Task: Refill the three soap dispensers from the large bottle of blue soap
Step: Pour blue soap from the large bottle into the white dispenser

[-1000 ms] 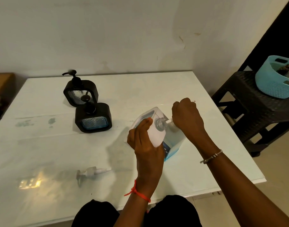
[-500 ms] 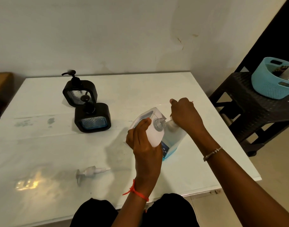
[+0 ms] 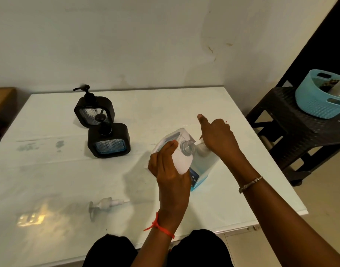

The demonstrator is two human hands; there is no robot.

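Head view shows the person's left hand (image 3: 170, 170) wrapped around a small white dispenser bottle (image 3: 181, 160), its clear open neck tipped toward the cap of the large clear bottle of blue soap (image 3: 201, 168) standing on the white glass-topped table (image 3: 49, 170). The right hand (image 3: 218, 137) has changed most: a second ago it was fisted over the large bottle's white cap (image 3: 202, 150), and now its thumb sticks up while the fingers curl down at the cap. Whether they grip it or only rest on it, I cannot tell. That shift looks like a turn of the cap, so my guess is the large bottle is being opened and no pouring has begun. The white pump head (image 3: 105, 206) lies loose on the table near the front edge, well apart from its bottle. Two black square-framed pump dispensers (image 3: 108, 139) stand together toward the back left, pumps on; both seem to await their turn.
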